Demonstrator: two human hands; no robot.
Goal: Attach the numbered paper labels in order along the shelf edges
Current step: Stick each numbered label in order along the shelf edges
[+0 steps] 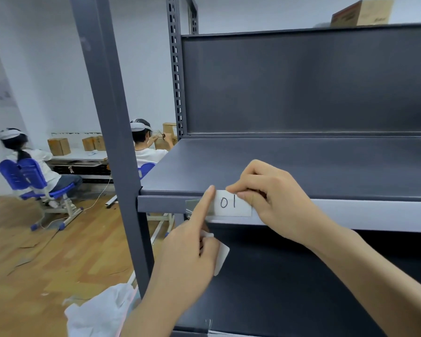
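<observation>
A white paper label marked "01" [231, 203] lies against the front edge of the dark grey shelf [350, 210], near its left end, with clear tape over it. My left hand [192, 242] presses its straight index finger on the label's left end, while its other fingers curl round several more white paper labels [221, 257] below the edge. My right hand [270, 198] rests on the shelf lip and pinches the label's top right corner.
The grey upright post [112, 132] of the rack stands just left of my hands. A cardboard box [362, 13] sits on the top shelf. Two seated people on blue chairs [29, 176] work at a low table with boxes at the left. White cloth [102, 312] lies near the floor.
</observation>
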